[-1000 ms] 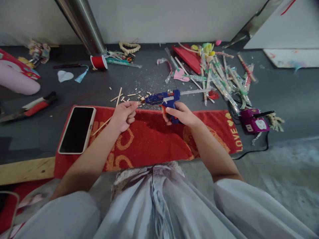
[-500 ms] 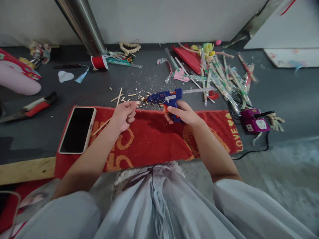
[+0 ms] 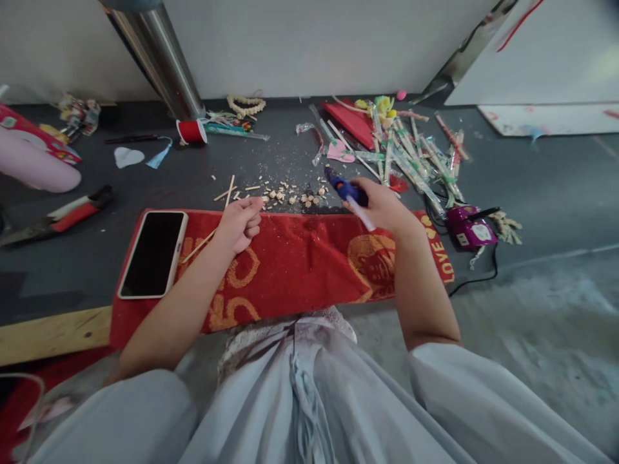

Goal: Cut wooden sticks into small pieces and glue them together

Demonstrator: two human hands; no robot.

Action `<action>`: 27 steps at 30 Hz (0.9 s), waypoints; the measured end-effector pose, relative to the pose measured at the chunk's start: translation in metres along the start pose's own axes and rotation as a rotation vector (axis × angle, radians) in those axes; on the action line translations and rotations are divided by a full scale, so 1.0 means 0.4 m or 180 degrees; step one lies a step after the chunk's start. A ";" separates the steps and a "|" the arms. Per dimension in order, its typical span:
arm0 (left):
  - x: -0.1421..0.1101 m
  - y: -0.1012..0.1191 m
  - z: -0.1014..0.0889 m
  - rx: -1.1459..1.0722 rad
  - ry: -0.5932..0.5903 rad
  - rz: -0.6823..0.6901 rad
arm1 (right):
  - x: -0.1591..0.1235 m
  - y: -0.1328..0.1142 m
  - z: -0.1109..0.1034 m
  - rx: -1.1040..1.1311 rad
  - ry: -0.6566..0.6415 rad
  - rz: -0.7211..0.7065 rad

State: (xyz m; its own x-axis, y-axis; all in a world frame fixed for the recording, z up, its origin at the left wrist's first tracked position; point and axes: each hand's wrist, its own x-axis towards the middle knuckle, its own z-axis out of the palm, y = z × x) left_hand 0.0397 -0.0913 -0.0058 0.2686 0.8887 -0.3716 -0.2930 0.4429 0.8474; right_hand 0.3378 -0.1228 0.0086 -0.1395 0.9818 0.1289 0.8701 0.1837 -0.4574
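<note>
My right hand (image 3: 382,203) is wrapped round a blue hot glue gun (image 3: 344,187), its nozzle tilted away to the upper left. A translucent glue stick (image 3: 360,214) pokes from its back end. My left hand (image 3: 240,222) is closed in a pinch above the red towel (image 3: 300,258), with a small pale wooden piece (image 3: 264,200) at the fingertips. Between the hands, many little cut wood bits (image 3: 290,194) lie scattered on the dark table. Thin wooden sticks (image 3: 229,188) lie beside my left hand.
A phone (image 3: 152,254) rests on the towel's left end, with pruning shears (image 3: 62,216) farther left. Wrapped sticks (image 3: 420,161) are heaped at the right, near a purple box (image 3: 469,229) with a cord. A red thread spool (image 3: 191,131) stands by a metal post (image 3: 159,61).
My right hand has swung the glue gun away from my left fingertips, to the right, and turned it. My left hand stays nearly in place. The view has shifted slightly.
</note>
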 end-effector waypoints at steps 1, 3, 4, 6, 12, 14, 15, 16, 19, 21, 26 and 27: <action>0.000 0.000 0.000 -0.0002 -0.0014 0.0014 | -0.007 0.010 -0.003 -0.0303 -0.0077 -0.0026; -0.001 -0.001 0.000 -0.0008 -0.0040 0.0028 | -0.020 0.028 -0.003 -0.0815 -0.0233 0.0010; -0.001 -0.001 0.000 -0.0011 -0.0049 0.0027 | -0.027 0.036 -0.002 -0.1019 -0.0303 0.0036; 0.000 -0.001 0.001 -0.0016 -0.0049 0.0020 | -0.037 0.048 -0.002 -0.1282 -0.0428 0.0045; 0.004 -0.004 0.000 -0.0056 -0.0053 0.0033 | -0.027 0.017 -0.022 -0.1381 -0.0312 -0.0063; 0.005 -0.006 -0.001 -0.0033 -0.0065 0.0038 | -0.005 -0.019 -0.020 -0.1303 -0.0244 -0.0169; 0.005 -0.006 0.000 -0.0002 -0.0066 0.0034 | 0.009 -0.039 -0.015 -0.1229 -0.0244 -0.0238; 0.004 -0.007 0.000 0.0035 -0.0066 0.0027 | 0.026 -0.059 -0.007 -0.1168 -0.0255 -0.0303; 0.000 -0.006 0.004 0.0140 -0.0068 0.0006 | 0.082 -0.113 0.031 -0.1073 -0.0359 -0.0432; -0.003 -0.005 0.007 0.0210 -0.0101 -0.0011 | 0.122 -0.139 0.060 -0.1056 -0.0449 -0.0529; -0.006 -0.004 0.012 0.0372 -0.0154 -0.0067 | 0.203 -0.169 0.112 -0.1194 -0.0606 -0.0695; -0.006 -0.004 0.012 0.0377 -0.0156 -0.0069 | 0.214 -0.171 0.118 -0.1226 -0.0628 -0.0721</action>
State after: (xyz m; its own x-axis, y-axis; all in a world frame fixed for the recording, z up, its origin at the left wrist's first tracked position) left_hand 0.0441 -0.0949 -0.0044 0.3189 0.8709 -0.3738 -0.1770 0.4422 0.8793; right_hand 0.2442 -0.0492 0.0093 -0.4002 0.9164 0.0014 0.9139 0.3992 -0.0735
